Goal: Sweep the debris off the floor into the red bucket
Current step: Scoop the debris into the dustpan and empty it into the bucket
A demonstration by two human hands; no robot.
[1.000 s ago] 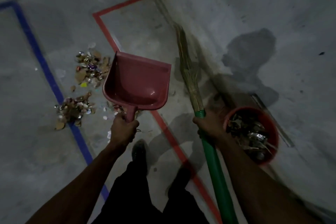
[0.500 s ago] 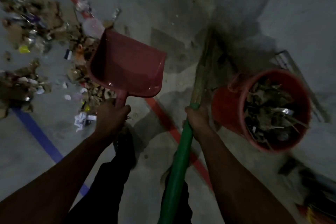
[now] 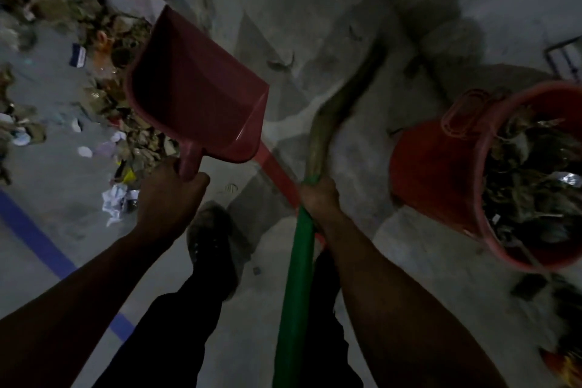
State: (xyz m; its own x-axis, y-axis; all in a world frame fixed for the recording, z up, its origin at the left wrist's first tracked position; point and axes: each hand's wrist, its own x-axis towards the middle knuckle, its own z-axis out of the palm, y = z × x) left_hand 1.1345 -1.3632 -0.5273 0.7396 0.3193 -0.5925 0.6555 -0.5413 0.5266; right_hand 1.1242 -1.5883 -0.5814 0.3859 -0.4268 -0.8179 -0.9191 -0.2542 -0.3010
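Red plastic dustpan [image 3: 195, 94] in the left hand [image 3: 167, 198], green-handled straw broom [image 3: 299, 261] in the right hand [image 3: 319, 197], over a grey concrete floor [image 3: 63, 246].

The left hand is curled tight round the dustpan's stub handle, holding the empty scoop raised and tilted above the floor; the right hand is wrapped round the broom where green handle meets straw, the bristles blurred and trailing up and away. Scattered debris of cardboard scraps, crumpled paper and wrappers [image 3: 104, 98] lies on the floor left of and partly hidden behind the dustpan. The round red plastic bucket [image 3: 441, 173] stands at right, well apart from that litter, already holding a heap of rubbish. A red tape line [image 3: 277, 170] passes between dustpan and broom; a blue tape line [image 3: 34, 236] crosses lower left. A dark shoe [image 3: 211, 246] is planted between the arms.
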